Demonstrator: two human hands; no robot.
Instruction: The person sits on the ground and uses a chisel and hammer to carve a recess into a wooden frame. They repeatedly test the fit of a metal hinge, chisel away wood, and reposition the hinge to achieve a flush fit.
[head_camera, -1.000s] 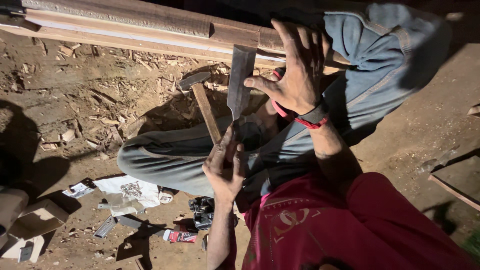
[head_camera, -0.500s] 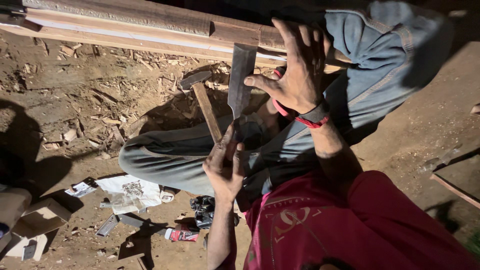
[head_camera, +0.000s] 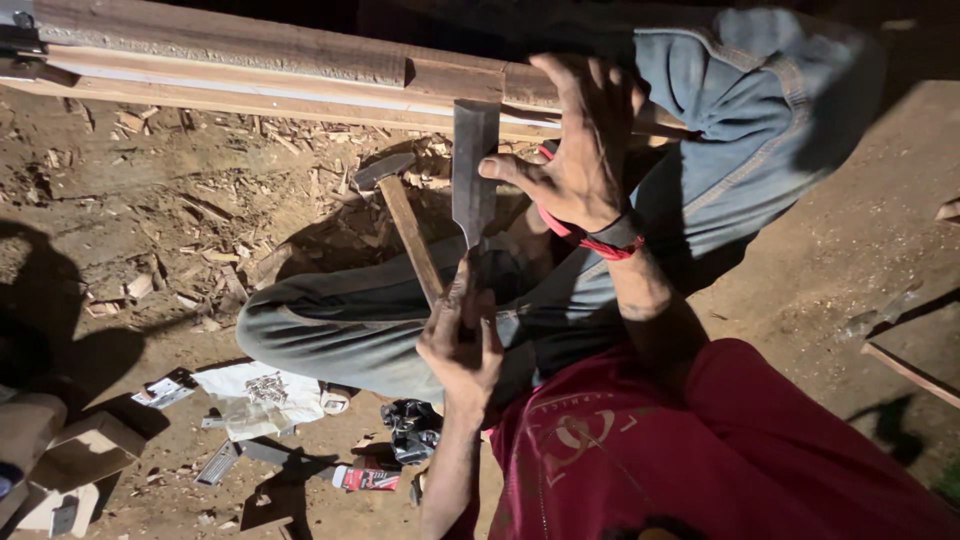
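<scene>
On the dirt floor (head_camera: 820, 260) beside a long wooden beam (head_camera: 250, 50), the left hand (head_camera: 460, 340) grips a wide chisel (head_camera: 474, 165) by its handle while the right hand (head_camera: 580, 160) lies open with its thumb steadying the blade. Wood chips (head_camera: 300, 140) already litter the ground and a hammer (head_camera: 400, 215) lies across the leg, so cutting looks well underway. The chisel's handle and any cut in the beam are hidden.

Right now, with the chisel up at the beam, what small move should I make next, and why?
Probably free the right hand and take the hammer. The chisel already has its edge at the beam, the left hand grips its handle, and the right only steadies the blade with its thumb. The hammer lies just beside it.
</scene>
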